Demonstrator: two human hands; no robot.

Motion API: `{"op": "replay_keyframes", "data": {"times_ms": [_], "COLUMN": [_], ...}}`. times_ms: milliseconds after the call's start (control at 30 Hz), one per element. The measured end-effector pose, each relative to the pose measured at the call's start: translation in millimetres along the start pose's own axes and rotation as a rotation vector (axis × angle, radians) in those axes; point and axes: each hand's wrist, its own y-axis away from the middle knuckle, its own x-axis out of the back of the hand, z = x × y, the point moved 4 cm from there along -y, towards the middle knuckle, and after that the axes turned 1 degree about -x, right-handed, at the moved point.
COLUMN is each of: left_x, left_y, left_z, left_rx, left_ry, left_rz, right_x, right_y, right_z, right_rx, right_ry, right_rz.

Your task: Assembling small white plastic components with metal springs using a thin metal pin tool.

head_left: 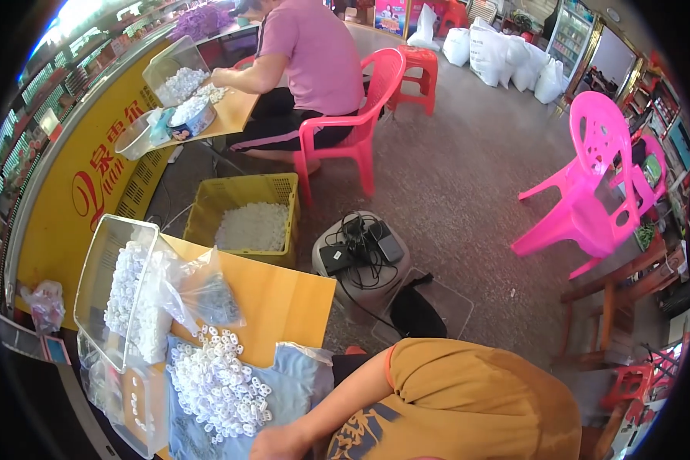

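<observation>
At the lower edge, my right hand [277, 444] is beside the near side of a heap of small white plastic pieces [218, 387], which have dark holes. The picture's edge cuts off its fingers, so whether it holds a piece cannot be told. The heap lies on a light blue cloth [291, 383] spread over the wooden table [284, 299]. Left of it, a clear plastic bin [84, 284] holds many more white pieces. Beside this bin lies a clear bag [218, 295] with small dark grey parts inside. My left hand is out of view.
A yellow crate [199, 218] of white pieces stands beyond my table. Further on, a person in a pink shirt [314, 54] works at another table, seated on a pink chair [376, 92]. A stool [345, 287] carries black cables. Another pink chair [590, 192] stands right.
</observation>
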Motion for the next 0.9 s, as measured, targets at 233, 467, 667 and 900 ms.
{"op": "replay_keyframes", "data": {"times_ms": [233, 467, 667, 900], "left_x": [-8.0, -10.8, -16.8, -22.2], "left_y": [2.8, -4.8, -7.6, -2.8], "left_z": [7.5, 5.8, 3.0, 3.2], "left_rx": [0.032, 0.086, 0.136, 0.179], "left_ry": [-0.067, -0.099, -0.135, -0.185], "left_rz": [-0.011, -0.028, -0.006, 0.03], "right_x": [15.3, 21.0, 18.0, 11.4], "right_y": [-0.7, -1.0, 0.0, 1.0], "right_z": [-13.7, -20.6, -23.3, -16.7], "right_rx": [-0.072, -0.11, -0.105, -0.096], "right_ry": [0.007, 0.062, 0.023, 0.107], "right_rz": [-0.055, -0.073, -0.057, -0.073]}}
